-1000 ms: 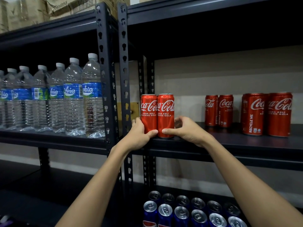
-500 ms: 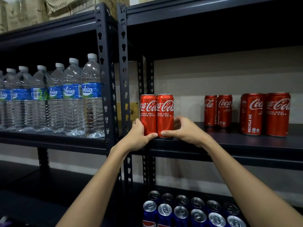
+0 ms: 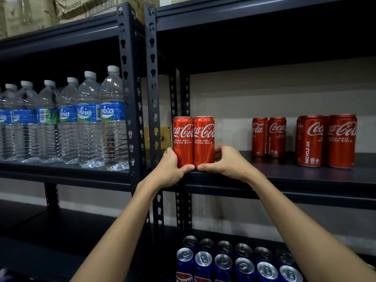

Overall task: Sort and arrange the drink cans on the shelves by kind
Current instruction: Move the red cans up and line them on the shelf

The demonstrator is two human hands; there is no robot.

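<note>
Open shelf between can groups

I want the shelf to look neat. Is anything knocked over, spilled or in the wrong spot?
Nothing stands out. The left hand and right hand grip two red cans, upright and side by side. The other red cans stand upright on the same shelf, blue cans below, water bottles in the next bay. No spills show.

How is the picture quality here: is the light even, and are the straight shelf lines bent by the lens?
Head view: light is uneven, bright on the two red cans held by both hands, dark under the upper shelf; the shelf post bows from wide-angle distortion; the water bottles look slightly soft.
</note>
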